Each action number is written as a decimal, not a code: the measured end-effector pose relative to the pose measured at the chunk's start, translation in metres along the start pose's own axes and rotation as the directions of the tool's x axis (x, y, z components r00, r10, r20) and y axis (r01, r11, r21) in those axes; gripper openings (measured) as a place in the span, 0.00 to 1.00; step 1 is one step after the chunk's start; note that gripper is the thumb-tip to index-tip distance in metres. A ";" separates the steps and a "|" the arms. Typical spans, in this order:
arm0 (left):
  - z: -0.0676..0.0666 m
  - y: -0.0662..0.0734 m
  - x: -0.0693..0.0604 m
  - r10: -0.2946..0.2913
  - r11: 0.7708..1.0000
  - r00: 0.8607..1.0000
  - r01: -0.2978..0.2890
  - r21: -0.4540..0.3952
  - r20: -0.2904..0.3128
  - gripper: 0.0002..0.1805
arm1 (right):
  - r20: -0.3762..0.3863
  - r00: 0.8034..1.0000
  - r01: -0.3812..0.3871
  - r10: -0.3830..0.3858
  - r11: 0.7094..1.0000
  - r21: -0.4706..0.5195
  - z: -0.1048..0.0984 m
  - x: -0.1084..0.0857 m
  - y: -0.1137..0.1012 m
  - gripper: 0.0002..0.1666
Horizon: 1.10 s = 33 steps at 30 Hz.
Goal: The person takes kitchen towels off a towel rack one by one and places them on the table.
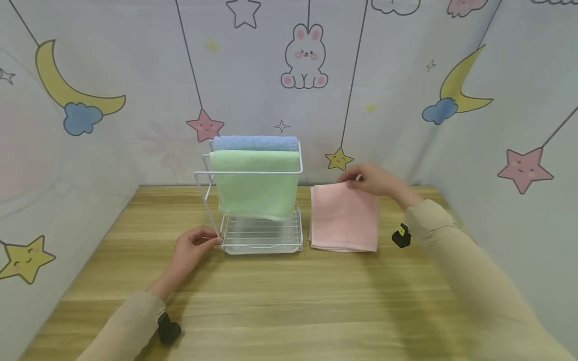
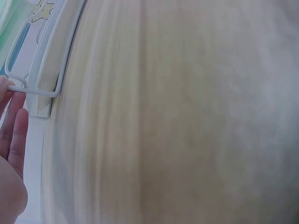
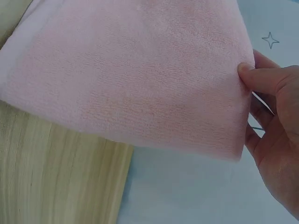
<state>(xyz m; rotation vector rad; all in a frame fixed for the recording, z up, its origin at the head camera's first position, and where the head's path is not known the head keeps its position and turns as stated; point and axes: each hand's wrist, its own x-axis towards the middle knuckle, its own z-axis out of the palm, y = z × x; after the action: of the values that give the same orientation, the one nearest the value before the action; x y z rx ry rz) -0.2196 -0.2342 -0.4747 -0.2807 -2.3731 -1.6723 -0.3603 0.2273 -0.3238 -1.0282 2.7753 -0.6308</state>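
Observation:
A white wire rack (image 1: 248, 173) stands on the table, a blue towel (image 1: 255, 143) over its back bar and a green towel (image 1: 257, 185) in front. My left hand (image 1: 191, 250) pinches the rack's lower front left corner; in the left wrist view the fingers of that hand (image 2: 11, 140) meet the white wire (image 2: 37, 92). Right of the rack, a folded pink towel (image 1: 344, 218) hangs from my right hand (image 1: 372, 181), which pinches its top edge. The right wrist view shows the thumb of my right hand (image 3: 275, 112) on the pink towel (image 3: 140, 79), other fingers behind.
The rack's lower shelf (image 1: 262, 233) has wires over a pale tray. Behind the wooden table (image 1: 289, 301) hangs a white printed cloth (image 1: 253, 75), with side panels at left and right. Black devices sit at both wrists.

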 end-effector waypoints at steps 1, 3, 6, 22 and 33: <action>0.000 0.000 0.000 0.001 1.000 1.000 -0.001 0.000 -0.002 0.08 | -0.006 1.000 -0.002 0.002 1.000 -0.004 0.001 0.004 0.003 0.14; 0.000 0.000 0.001 0.004 1.000 1.000 -0.004 -0.002 -0.003 0.08 | -0.016 1.000 -0.007 0.006 1.000 -0.014 0.005 0.010 0.008 0.15; 0.000 -0.002 0.001 0.010 1.000 1.000 -0.010 -0.012 0.004 0.08 | -0.031 0.999 -0.020 0.019 0.999 -0.027 0.009 0.018 0.015 0.15; 0.001 -0.003 0.002 -0.004 1.000 1.000 0.004 0.002 0.004 0.10 | -0.107 0.992 -0.074 0.073 0.997 -0.005 0.028 0.044 0.035 0.17; 0.000 -0.001 -0.001 -0.027 0.999 1.000 0.027 -0.025 0.001 0.10 | -0.152 0.986 -0.068 0.068 0.998 0.006 0.036 0.046 0.042 0.17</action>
<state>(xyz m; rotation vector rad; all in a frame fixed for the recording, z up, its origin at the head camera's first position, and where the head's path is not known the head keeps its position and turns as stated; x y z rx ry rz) -0.2195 -0.2349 -0.4760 -0.2548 -2.3687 -1.7153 -0.4111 0.2137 -0.3726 -0.9170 2.9252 -0.7303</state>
